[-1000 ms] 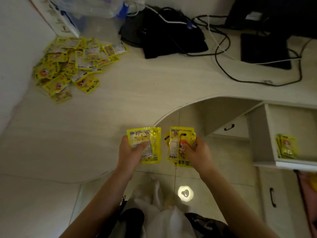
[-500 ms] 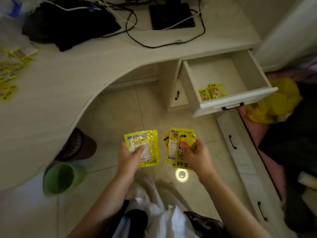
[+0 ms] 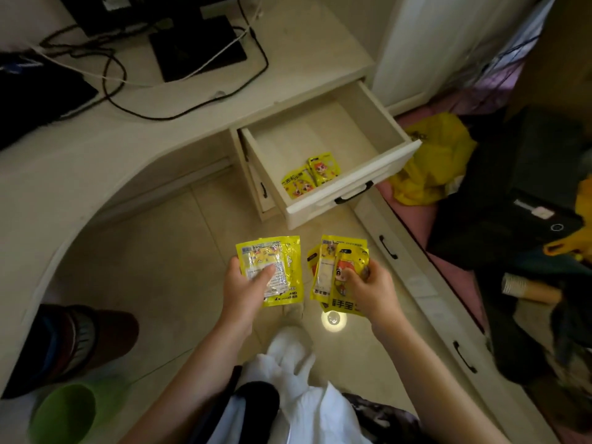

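My left hand holds one yellow packet with its printed back facing me, thumb across its front. My right hand grips a small fanned stack of yellow packets with a cartoon face on the front one. Both hands hover over the tiled floor, side by side and apart. Ahead of them an open white drawer sticks out of the desk, with two yellow packets in the drawer lying near its front wall.
The curved white desk carries black cables and a black monitor base. A green cup and a dark shoe sit on the floor at left. A yellow bag and dark clutter lie at right, beside a low cabinet with handles.
The view has swung right and closer to the open drawer; the packet pile on the desk has left the view. Both hands keep holding their packets in the same pose.
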A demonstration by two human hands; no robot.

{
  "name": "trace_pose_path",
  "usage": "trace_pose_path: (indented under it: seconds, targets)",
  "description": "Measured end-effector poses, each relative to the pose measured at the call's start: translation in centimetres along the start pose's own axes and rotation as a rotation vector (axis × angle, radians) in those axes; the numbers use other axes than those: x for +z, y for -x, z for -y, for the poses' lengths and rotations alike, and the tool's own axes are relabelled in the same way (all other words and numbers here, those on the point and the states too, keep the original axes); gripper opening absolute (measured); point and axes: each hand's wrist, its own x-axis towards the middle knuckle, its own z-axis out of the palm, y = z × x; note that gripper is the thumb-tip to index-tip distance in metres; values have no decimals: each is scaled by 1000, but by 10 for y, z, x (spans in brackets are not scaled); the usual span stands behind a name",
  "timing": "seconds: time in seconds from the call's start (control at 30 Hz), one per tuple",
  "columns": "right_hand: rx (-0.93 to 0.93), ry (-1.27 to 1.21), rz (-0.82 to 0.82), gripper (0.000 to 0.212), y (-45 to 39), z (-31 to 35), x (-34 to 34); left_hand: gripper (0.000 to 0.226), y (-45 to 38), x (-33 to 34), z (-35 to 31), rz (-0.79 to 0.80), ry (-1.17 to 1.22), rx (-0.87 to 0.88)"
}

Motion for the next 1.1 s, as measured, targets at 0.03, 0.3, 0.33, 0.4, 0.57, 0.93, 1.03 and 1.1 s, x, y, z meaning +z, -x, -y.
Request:
trace_pose_path:
  seconds: [0.03,0.3,0.33,0.4,0.57,0.93,1.03,1.1]
  targets:
    - [-3,7,-9,5,-11,7,-3,31,-11,9,-6,12,-2,4]
    - [-13,54,-25,7,-109,65,-27,78,-88,71,-80,58,-9,-18]
    - [-11,45,-21,9,-119,72,-30,88,-96,77,-87,62,-20,-27]
    - [-6,40,-19,11,-141,82,-37,91,-111,90,-100,77,-9,-35]
    - [2,50,6,18,-198,103,-62,87,-135,134,-126,29,33,-60]
    - [-71,262,215,6,-325,150,-136,63,-169,248,-151,-203,127,-199]
    - [-84,288,276,14,-354,162,-140,68,-181,266,-149,-251,148,-248]
    - [-80,316,296,4,-372,170,-136,76,-194,274,-146,-258,165,-280]
